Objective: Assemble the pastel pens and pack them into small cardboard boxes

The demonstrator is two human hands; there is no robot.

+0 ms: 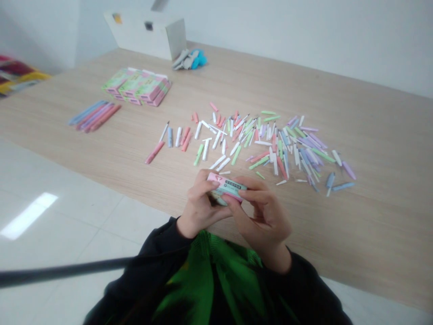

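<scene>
Between my two hands is a small pink and pale green box with dark printed lettering, held near the front edge of the table. My left hand grips its left end, and my right hand pinches its right end with thumb and fingers. Just beyond the box lies a wide scatter of pen parts: caps, barrels and thin pieces in white, pink, green, blue and purple. A pink pen part lies left of them.
Assembled-looking pens lie in a row at the left. Behind them are stacked pink and green boxes. A white box and a grey and blue crumpled bundle stand at the back. A dark strap or cable crosses the lower left.
</scene>
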